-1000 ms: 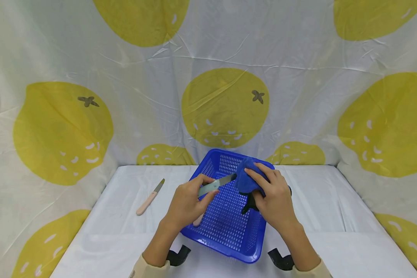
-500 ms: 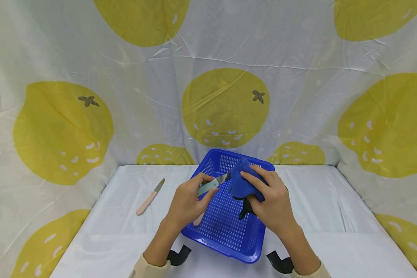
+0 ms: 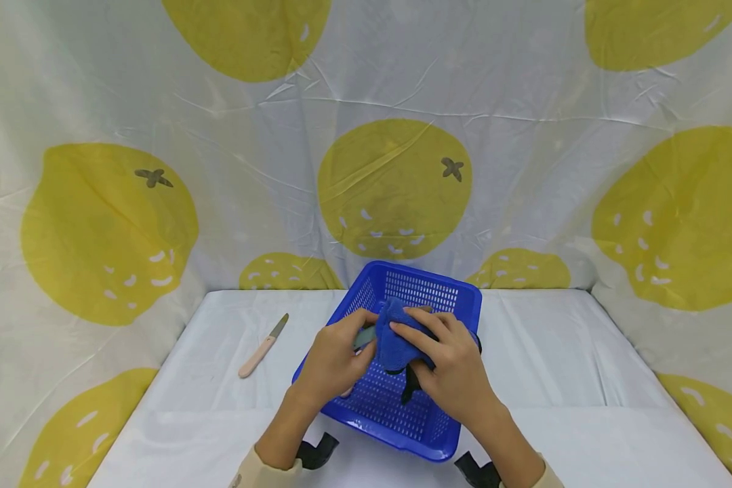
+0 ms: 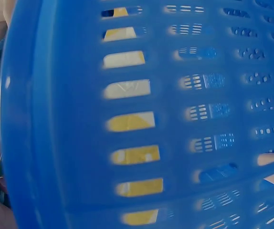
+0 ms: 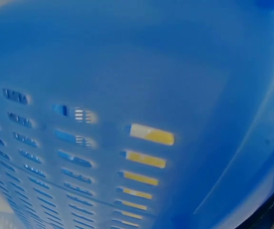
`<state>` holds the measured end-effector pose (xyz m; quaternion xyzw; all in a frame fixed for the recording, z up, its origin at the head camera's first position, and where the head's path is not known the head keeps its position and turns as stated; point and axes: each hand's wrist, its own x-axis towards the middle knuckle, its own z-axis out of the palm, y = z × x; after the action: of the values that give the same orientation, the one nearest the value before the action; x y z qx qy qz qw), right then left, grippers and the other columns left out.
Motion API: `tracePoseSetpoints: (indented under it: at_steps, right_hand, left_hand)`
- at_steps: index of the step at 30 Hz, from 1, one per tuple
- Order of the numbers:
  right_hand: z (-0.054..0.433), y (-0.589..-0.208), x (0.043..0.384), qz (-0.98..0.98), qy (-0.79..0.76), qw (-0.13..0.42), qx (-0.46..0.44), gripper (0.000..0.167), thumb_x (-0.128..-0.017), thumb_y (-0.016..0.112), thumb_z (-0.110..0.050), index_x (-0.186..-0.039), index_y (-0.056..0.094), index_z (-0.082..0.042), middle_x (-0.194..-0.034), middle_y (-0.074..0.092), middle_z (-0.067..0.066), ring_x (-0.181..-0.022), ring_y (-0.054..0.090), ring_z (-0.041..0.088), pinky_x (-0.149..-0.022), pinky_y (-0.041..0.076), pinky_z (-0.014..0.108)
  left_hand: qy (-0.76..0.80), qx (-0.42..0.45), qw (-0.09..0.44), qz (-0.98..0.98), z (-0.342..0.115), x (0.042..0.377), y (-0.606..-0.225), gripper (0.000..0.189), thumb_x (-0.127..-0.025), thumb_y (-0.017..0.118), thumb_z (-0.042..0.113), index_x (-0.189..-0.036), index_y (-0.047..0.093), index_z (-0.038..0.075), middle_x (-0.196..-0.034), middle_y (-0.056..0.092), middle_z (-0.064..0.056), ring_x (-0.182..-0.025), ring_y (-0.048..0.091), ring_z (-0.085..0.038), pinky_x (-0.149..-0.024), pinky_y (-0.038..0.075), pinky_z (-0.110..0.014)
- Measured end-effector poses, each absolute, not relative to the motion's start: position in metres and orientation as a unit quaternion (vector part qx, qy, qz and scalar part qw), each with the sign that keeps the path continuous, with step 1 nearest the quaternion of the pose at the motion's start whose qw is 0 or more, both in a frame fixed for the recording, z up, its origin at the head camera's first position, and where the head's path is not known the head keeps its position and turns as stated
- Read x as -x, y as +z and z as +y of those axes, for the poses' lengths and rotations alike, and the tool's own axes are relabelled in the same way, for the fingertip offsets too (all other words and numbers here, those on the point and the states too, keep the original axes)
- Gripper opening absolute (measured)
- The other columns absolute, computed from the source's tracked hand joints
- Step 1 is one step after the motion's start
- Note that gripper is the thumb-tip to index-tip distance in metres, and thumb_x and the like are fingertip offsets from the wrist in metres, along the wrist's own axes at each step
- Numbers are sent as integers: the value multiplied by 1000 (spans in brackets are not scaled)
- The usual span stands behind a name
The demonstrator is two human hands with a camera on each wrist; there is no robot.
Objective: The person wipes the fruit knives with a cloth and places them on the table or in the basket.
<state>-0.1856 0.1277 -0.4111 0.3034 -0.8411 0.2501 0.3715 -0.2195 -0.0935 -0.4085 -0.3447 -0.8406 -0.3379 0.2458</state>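
In the head view my left hand [image 3: 334,354] pinches the pale green handle [image 3: 364,337] of a small knife over the basket. My right hand [image 3: 454,362] grips a blue cloth [image 3: 392,342] folded around the knife's blade, which is mostly hidden. Below the cloth, a black piece [image 3: 411,386] hangs by the right thumb; I cannot tell what it is. The blue plastic basket [image 3: 396,437] sits under both hands. Its perforated wall [image 4: 79,114] fills most of the left wrist view, with part of a hand at the left edge. The right wrist view also shows mainly basket wall [image 5: 142,81].
A knife with a pale pink handle [image 3: 257,357] lies on the white-covered table [image 3: 543,352], left of the basket. Inside the basket a pink handle end [image 3: 346,392] peeks out beside my left hand. A lemon-print cloth [image 3: 396,190] hangs behind the table.
My right hand has moved left and slightly down, sliding the blue cloth along the blade to the green handle. The left hand has barely moved and keeps its hold.
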Motion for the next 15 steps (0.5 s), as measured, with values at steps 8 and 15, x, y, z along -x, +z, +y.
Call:
tracePoseSetpoints:
  at_steps: [8,15]
  right_hand:
    - [131,-411,189,-841,250,379,-296,51,-80,81,-5,-127,74,-24,-136,66,4,-110,61,27,-92,55,51]
    - [139,-410,192,-845,250,383,-276,52,-79,78,-1,-126,75,-23,-136,66,4,-109,60,27,-90,57,50]
  left_hand:
    - [-338,351,247,-838,-94,220,-406,26,-90,76,6,-115,66,7,-95,73,-2,-67,57,-6,-60,51,-18]
    - [-343,351,243,-837,-94,221,-408,28,-92,78,13,-117,65,8,-102,76,-4,-76,67,-7,-70,58,-21]
